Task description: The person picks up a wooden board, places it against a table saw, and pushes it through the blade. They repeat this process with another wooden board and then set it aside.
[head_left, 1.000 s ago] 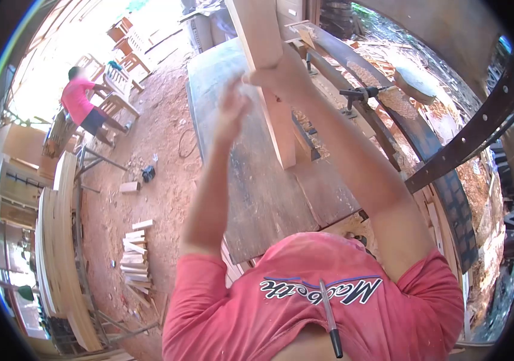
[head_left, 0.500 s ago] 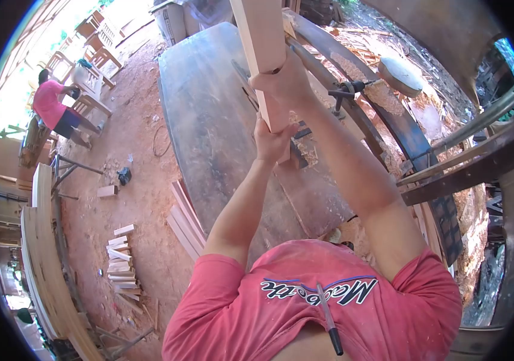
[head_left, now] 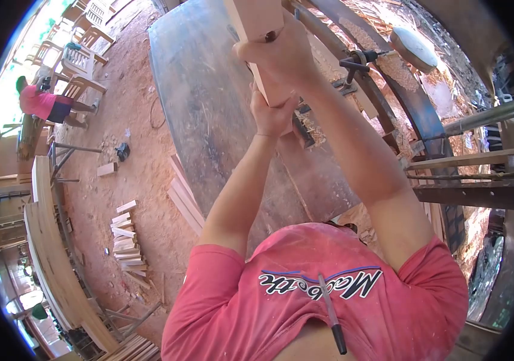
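The wooden beam (head_left: 255,19) is over the table (head_left: 203,96), toward the table's right edge; the right hand (head_left: 284,55) clasps it; the left hand (head_left: 272,115), away from its near end a second ago, now grasps there, likely sharing the weight; cut pieces (head_left: 126,240) lie beyond the table's left edge.

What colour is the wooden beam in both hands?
The wooden beam is pale pinkish tan, best seen in head view.

A woodworking workshop with an earthen floor (head_left: 130,144): slatted wooden chairs (head_left: 79,61) stand far left, long boards (head_left: 55,253) are stacked near left, short cut lengths (head_left: 126,243) lie left of the desk (head_left: 209,90), and wood shavings (head_left: 394,67) litter the right.
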Motion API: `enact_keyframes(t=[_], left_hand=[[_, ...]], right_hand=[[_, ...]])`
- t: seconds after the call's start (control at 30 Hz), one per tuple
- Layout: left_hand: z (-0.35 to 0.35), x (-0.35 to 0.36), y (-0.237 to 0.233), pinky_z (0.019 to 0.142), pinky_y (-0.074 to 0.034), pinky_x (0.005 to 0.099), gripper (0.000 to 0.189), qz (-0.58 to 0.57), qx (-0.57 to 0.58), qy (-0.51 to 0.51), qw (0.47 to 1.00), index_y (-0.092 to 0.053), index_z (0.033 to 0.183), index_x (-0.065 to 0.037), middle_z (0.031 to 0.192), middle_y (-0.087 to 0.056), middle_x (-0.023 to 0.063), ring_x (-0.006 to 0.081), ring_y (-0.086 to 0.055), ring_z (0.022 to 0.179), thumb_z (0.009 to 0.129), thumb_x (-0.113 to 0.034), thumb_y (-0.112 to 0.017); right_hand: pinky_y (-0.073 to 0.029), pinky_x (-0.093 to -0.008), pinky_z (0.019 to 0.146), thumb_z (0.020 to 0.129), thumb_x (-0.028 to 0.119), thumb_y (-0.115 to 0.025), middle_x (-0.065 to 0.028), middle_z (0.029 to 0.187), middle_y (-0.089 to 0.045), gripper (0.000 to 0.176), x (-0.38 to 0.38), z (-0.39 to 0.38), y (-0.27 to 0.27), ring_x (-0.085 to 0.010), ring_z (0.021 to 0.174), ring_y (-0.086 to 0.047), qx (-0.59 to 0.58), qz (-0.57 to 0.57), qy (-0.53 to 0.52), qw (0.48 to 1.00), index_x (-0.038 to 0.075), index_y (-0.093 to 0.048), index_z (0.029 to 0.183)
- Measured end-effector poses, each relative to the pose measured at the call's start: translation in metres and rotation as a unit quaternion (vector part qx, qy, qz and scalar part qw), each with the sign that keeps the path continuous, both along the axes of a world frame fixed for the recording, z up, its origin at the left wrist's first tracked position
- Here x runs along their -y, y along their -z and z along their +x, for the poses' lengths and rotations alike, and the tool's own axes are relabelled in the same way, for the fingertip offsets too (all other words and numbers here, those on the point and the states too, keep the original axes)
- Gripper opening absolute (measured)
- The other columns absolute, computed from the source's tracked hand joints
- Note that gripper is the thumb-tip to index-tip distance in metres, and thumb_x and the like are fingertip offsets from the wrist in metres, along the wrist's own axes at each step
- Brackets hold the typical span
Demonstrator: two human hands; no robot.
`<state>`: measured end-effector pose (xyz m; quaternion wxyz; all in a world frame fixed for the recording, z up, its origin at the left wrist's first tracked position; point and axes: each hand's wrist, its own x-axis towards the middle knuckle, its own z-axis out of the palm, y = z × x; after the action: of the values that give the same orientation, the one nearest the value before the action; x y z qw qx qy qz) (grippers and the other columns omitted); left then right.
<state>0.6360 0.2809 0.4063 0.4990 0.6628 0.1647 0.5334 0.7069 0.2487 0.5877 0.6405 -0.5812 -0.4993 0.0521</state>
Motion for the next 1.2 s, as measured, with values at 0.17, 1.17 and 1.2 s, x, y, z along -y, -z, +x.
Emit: enact_keyframes(t=[0.17,1.17,1.2], left_hand=[[0.005,-0.014,-0.008,0.085,-0.054,0.0411,0.061,-0.014,-0.042,-0.001,0.999,-0.061,0.118,0.003,0.114,-0.064,0.0155,0.0317,-0.067,0.100,0.068,-0.018,-0.089],[0.025,-0.061,0.009,0.078,-0.056,0.0326,0.052,0.031,-0.059,-0.081,0.994,-0.062,0.112,0.002,0.098,-0.072,0.0108,0.0178,-0.070,0.090,0.069,-0.017,-0.086],[0.026,-0.062,0.007,0.077,-0.056,0.0327,0.052,0.021,-0.048,-0.074,0.996,-0.062,0.112,0.002,0.097,-0.072,0.0109,0.0179,-0.070,0.089,0.069,-0.017,-0.086]], right_hand=[[-0.052,-0.0323,0.077,0.067,0.015,-0.075,-0.0066,0.095,-0.066,0.050,-0.015,0.017,-0.002,-0.0178,0.087,-0.064,-0.078,0.014,-0.009,0.997,-0.001,-0.063,0.113],[-0.050,-0.0332,0.071,0.069,0.014,-0.073,-0.0069,0.084,-0.062,0.040,-0.054,0.028,-0.006,-0.0163,0.079,-0.060,-0.059,0.038,-0.028,0.997,-0.003,-0.061,0.103],[-0.050,-0.0332,0.071,0.069,0.014,-0.073,-0.0069,0.084,-0.062,0.040,-0.055,0.029,-0.007,-0.0163,0.079,-0.060,-0.060,0.037,-0.028,0.997,-0.003,-0.061,0.103]])
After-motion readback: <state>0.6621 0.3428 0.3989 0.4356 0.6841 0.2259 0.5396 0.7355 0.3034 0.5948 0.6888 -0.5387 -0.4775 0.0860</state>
